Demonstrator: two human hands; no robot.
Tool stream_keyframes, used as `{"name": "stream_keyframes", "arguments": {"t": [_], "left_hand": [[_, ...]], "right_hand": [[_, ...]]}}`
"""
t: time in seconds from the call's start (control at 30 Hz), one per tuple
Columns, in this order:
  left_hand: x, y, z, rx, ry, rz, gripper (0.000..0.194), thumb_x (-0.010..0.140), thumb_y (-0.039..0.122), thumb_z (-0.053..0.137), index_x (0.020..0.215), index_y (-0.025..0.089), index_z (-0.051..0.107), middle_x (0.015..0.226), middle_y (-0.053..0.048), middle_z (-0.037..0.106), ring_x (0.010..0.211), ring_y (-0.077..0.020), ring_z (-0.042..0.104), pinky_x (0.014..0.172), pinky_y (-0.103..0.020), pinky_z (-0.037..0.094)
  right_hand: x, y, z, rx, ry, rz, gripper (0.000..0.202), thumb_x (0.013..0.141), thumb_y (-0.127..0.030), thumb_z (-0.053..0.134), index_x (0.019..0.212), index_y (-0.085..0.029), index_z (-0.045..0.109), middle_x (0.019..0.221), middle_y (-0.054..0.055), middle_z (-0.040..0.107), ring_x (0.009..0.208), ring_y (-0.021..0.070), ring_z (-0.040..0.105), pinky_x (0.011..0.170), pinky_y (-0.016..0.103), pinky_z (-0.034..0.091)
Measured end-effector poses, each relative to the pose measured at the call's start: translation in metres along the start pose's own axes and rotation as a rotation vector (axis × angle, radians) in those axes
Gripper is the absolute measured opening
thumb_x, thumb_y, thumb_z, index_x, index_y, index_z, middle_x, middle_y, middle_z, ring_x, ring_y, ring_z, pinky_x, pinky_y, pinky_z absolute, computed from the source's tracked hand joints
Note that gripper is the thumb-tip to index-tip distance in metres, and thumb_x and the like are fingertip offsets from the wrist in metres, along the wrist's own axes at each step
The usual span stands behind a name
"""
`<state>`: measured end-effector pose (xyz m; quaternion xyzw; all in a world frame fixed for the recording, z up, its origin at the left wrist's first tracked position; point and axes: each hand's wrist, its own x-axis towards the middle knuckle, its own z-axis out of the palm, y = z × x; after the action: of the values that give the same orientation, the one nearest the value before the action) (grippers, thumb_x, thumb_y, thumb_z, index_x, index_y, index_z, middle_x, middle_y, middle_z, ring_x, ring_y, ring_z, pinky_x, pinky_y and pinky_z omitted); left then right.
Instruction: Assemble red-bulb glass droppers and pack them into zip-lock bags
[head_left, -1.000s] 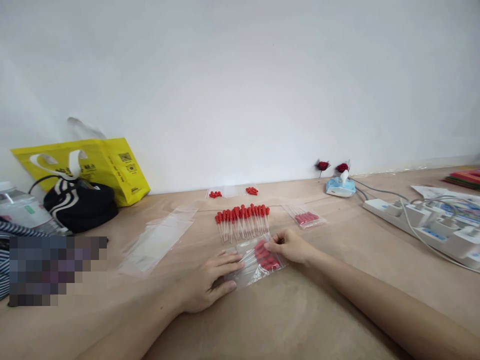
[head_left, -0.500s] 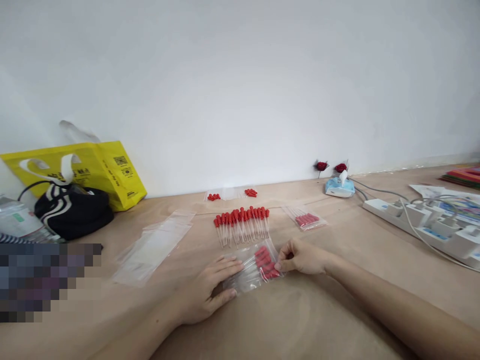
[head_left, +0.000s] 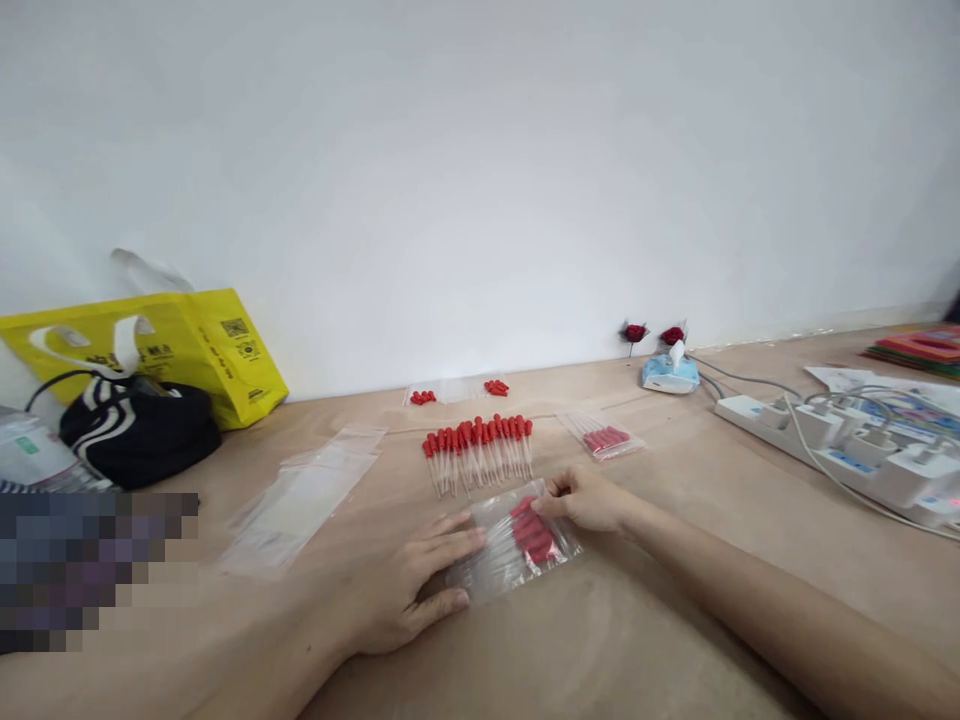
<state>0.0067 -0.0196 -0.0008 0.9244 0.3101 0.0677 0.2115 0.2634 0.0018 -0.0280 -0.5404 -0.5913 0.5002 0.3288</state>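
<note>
A clear zip bag [head_left: 491,560] lies flat in front of me, with several red-bulbed droppers [head_left: 534,532] inside, bulbs toward the right end. My left hand [head_left: 420,570] rests open on the bag's left end, fingers stretched out. At the far right corner, my right hand [head_left: 585,498] pinches the bag's edge between thumb and fingers. Just beyond the bag is a row of loose droppers [head_left: 480,450], their red bulbs pointing away from me. Another filled bag [head_left: 604,436] of droppers lies to the right of the row.
Flat clear bags [head_left: 307,495] are stacked at the left. Near the wall lies a bag [head_left: 457,390] with red bulbs. A yellow tote [head_left: 244,360] and black pouch [head_left: 150,425] stand far left; a tissue pack [head_left: 670,375] and power strip [head_left: 847,462] with cables occupy the right.
My right hand has slid away from me along the bag's right edge to its far corner. My left hand stays on the left end. The whole view has shifted slightly.
</note>
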Motion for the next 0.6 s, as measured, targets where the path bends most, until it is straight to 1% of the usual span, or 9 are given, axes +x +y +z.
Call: {"name": "stream_keyframes", "arguments": {"t": [0.07,0.13,0.2,0.27,0.33,0.43,0.5,0.53,0.6], "left_hand": [[0.0,0.0,0.001,0.014,0.023,0.015,0.044,0.084,0.035,0.044,0.128,0.03,0.037,0.134,-0.001,0.039,0.126,-0.0234,0.026,0.103,-0.046,0.023],[-0.002,-0.002,0.002,0.048,0.062,-0.004,0.043,0.086,0.035,0.042,0.128,0.029,0.036,0.135,-0.001,0.037,0.127,-0.0228,0.025,0.103,-0.046,0.022],[-0.004,-0.008,0.001,0.097,0.096,-0.025,0.043,0.086,0.036,0.041,0.128,0.028,0.037,0.136,-0.001,0.036,0.127,-0.0227,0.025,0.103,-0.045,0.023],[-0.007,-0.019,-0.004,0.161,0.129,-0.045,0.043,0.085,0.037,0.041,0.127,0.028,0.038,0.136,-0.001,0.036,0.126,-0.0223,0.027,0.103,-0.043,0.025],[-0.01,-0.035,-0.013,0.246,0.202,-0.109,0.043,0.084,0.04,0.04,0.125,0.027,0.041,0.135,-0.002,0.038,0.125,-0.022,0.029,0.102,-0.041,0.027],[-0.018,-0.067,-0.032,0.414,0.381,-0.34,0.046,0.08,0.046,0.038,0.115,0.019,0.052,0.127,-0.007,0.048,0.12,-0.0235,0.037,0.102,-0.038,0.027],[-0.023,-0.087,-0.042,0.511,0.475,-0.577,0.049,0.079,0.046,0.035,0.11,0.014,0.055,0.122,-0.01,0.052,0.117,-0.0244,0.041,0.1,-0.036,0.029],[-0.025,-0.096,-0.045,0.545,0.474,-0.696,0.052,0.078,0.046,0.034,0.111,0.01,0.054,0.122,-0.013,0.051,0.117,-0.0259,0.041,0.099,-0.036,0.03],[-0.03,-0.107,-0.048,0.578,0.429,-0.889,0.059,0.076,0.048,0.032,0.112,0.005,0.052,0.121,-0.019,0.05,0.117,-0.0308,0.04,0.095,-0.041,0.032]], "right_hand": [[-0.005,-0.005,-0.005,0.131,-0.009,0.035,0.022,0.058,-0.028,0.067,0.049,-0.014,0.052,0.046,-0.005,0.048,0.044,0.0056,0.04,0.043,0.018,0.03],[-0.01,-0.009,-0.017,0.254,-0.044,0.078,0.018,0.06,-0.03,0.066,0.059,-0.014,0.058,0.053,-0.002,0.056,0.046,0.0071,0.046,0.044,0.019,0.035],[-0.012,-0.012,-0.034,0.322,-0.068,0.112,0.018,0.062,-0.03,0.065,0.065,-0.014,0.06,0.058,0.001,0.06,0.047,0.0091,0.05,0.044,0.02,0.038],[-0.011,-0.015,-0.056,0.335,-0.021,0.104,0.016,0.064,-0.029,0.064,0.065,-0.014,0.058,0.058,0.002,0.06,0.046,0.0102,0.052,0.042,0.021,0.04],[-0.007,-0.016,-0.079,0.337,0.121,0.074,0.014,0.066,-0.026,0.063,0.063,-0.015,0.056,0.058,0.003,0.06,0.048,0.0111,0.054,0.044,0.022,0.043],[0.008,-0.008,-0.104,0.348,0.429,-0.02,0.012,0.069,-0.022,0.059,0.061,-0.017,0.052,0.061,0.004,0.06,0.055,0.0128,0.057,0.052,0.025,0.047],[0.021,0.005,-0.108,0.282,0.646,-0.082,0.016,0.07,-0.024,0.055,0.059,-0.019,0.046,0.062,0.004,0.059,0.06,0.0146,0.058,0.055,0.026,0.048],[0.027,0.013,-0.107,0.219,0.725,-0.103,0.018,0.071,-0.026,0.053,0.057,-0.02,0.043,0.062,0.004,0.057,0.061,0.0157,0.058,0.056,0.027,0.048],[0.035,0.03,-0.101,0.131,0.778,-0.106,0.021,0.073,-0.031,0.048,0.056,-0.021,0.04,0.061,0.005,0.055,0.063,0.0187,0.058,0.056,0.03,0.047]]}}
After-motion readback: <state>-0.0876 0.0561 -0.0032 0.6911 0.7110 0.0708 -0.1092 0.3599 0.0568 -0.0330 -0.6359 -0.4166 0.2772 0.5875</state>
